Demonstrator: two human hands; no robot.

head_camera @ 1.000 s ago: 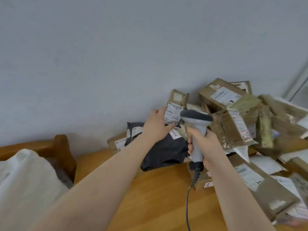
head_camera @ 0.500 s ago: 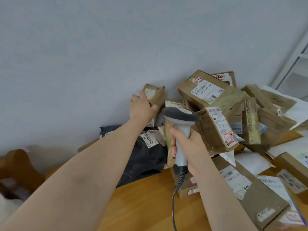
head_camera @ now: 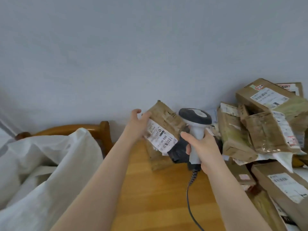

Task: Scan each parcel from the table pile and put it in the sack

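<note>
My left hand [head_camera: 137, 124] grips a small brown cardboard parcel [head_camera: 164, 120] by its left side, lifted off the table with its white barcode label facing me. My right hand [head_camera: 202, 148] holds a grey corded barcode scanner [head_camera: 195, 121] by the handle, its dark head just right of the parcel. The pile of brown parcels [head_camera: 260, 130] fills the right side of the wooden table [head_camera: 158, 194]. The white sack [head_camera: 50, 164] lies open at the lower left.
A wooden chair back [head_camera: 93, 129] rises behind the sack. A dark plastic mailer [head_camera: 179, 150] and another brown box [head_camera: 157, 160] lie under the held parcel. The scanner cable [head_camera: 190, 197] trails down across the table. A plain grey wall stands behind.
My left hand took the small brown parcel off the pile and carried it left, in front of the scanner. The view swung left, bringing the sack back into sight.
</note>
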